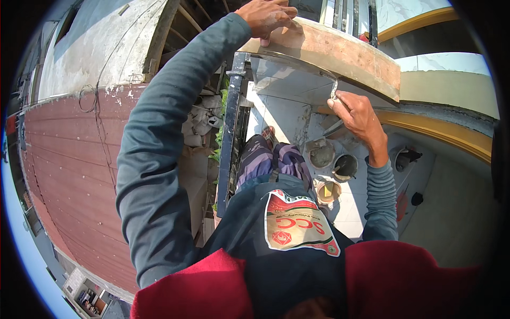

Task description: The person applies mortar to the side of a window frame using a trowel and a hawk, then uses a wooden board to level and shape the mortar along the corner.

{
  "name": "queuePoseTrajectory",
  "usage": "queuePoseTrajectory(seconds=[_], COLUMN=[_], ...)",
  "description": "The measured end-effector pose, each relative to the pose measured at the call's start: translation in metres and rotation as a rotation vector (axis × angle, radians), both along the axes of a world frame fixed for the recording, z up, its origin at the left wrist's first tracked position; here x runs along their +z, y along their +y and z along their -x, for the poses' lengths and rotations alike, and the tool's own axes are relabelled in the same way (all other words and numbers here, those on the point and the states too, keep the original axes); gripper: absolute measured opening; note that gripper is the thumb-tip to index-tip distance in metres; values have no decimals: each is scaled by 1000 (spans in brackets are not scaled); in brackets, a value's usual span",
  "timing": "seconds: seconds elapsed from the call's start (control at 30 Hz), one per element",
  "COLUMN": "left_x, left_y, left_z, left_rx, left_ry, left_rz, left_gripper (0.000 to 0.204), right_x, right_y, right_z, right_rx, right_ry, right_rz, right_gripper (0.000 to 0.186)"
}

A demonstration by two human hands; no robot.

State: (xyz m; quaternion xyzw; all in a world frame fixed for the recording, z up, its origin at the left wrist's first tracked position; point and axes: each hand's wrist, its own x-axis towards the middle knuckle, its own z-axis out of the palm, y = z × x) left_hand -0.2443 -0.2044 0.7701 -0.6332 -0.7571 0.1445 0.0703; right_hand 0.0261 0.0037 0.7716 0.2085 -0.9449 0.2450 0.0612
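My left hand (268,16) reaches up and grips the top of a curved brown ledge (345,53) with its fingers over the edge. Below it, my right hand (357,111) is closed on a small mortar-covered trowel (334,90), whose tip touches the underside of the ledge. Both arms wear grey-blue long sleeves. My legs in striped trousers and one sandalled foot (268,135) stand on the pale tiled floor (281,114) below.
Three small buckets (322,153) of mortar sit on the tiles by my feet, another pot (404,158) to the right. A black metal railing (231,133) edges the floor on the left, with a red roof (69,175) far below. A yellow curved rim (441,133) runs right.
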Motion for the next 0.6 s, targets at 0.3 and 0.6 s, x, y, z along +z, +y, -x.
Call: queuePoseTrajectory(seconds=[0.3, 0.6], left_x=[11, 20], left_y=[-3, 6], left_z=[-3, -6], left_rx=[11, -13], left_ry=[-150, -213], left_rz=[-22, -1], left_gripper=[73, 75], right_x=[0, -41], right_y=[4, 16], right_z=[14, -8], right_rx=[-151, -182], right_ry=[-246, -195], right_rz=[127, 11], right_gripper=[24, 26])
